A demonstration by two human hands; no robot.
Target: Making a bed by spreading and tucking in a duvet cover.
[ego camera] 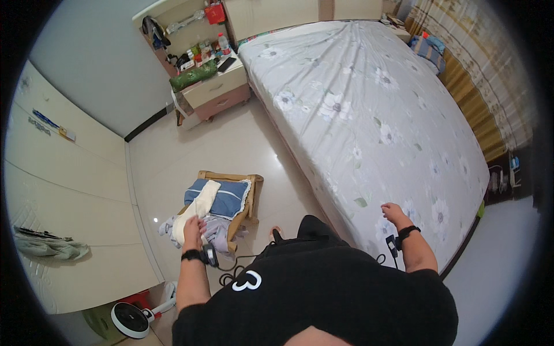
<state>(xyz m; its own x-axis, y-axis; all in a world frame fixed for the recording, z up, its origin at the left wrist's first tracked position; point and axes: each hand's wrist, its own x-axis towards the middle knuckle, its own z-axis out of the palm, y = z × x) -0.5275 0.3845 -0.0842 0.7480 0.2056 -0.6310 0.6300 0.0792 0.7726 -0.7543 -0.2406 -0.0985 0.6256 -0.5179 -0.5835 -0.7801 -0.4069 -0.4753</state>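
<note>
My left hand [194, 232] is over a low wooden chair [230, 177], with its fingers loosely bent. Just beyond the fingers lies a cream cloth [203, 202], draped across a blue pillow [231, 198] with a white lace edge. Whether the hand touches the cloth, I cannot tell. Crumpled pale lilac fabric [216, 231] hangs at the near side of the chair. Out to the right, my right hand [394, 214] is above the near part of the bed [337, 142], which has a white floral sheet with creases running to the far end. Nothing shows in that hand.
A nightstand [218, 93] with bottles, a dark phone [227, 65] and a green rolled item [194, 75] stands beyond the chair. Wardrobe doors [73, 181] line the left. A white-rimmed fan [130, 320] is at lower left. Cables run from both wrist devices.
</note>
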